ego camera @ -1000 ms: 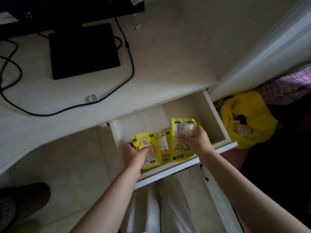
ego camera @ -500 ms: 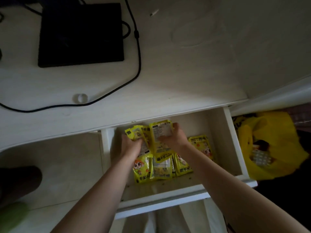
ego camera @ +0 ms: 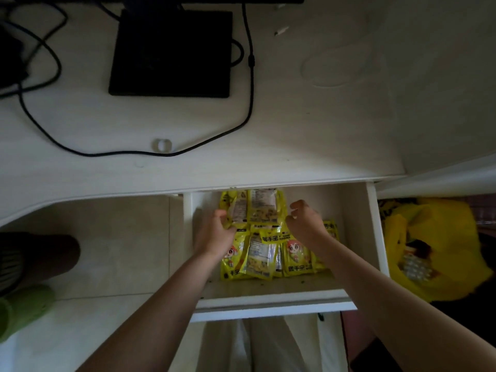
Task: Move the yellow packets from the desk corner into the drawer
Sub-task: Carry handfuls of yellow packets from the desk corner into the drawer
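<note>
- A pale desk fills the upper view; its white drawer is pulled out below the front edge, over a tiled floor.
- Yellow packets lie overlapping on the drawer bottom, at least six; the exact count cannot be told.
- Two hands are in the drawer: the left hand pinches the edge of a rear packet; the right hand hovers with fingers loosely curled, holding nothing.
- On the desk: one black pad, a black cable, a small ring.
- A yellow bag sits right of the drawer.
</note>
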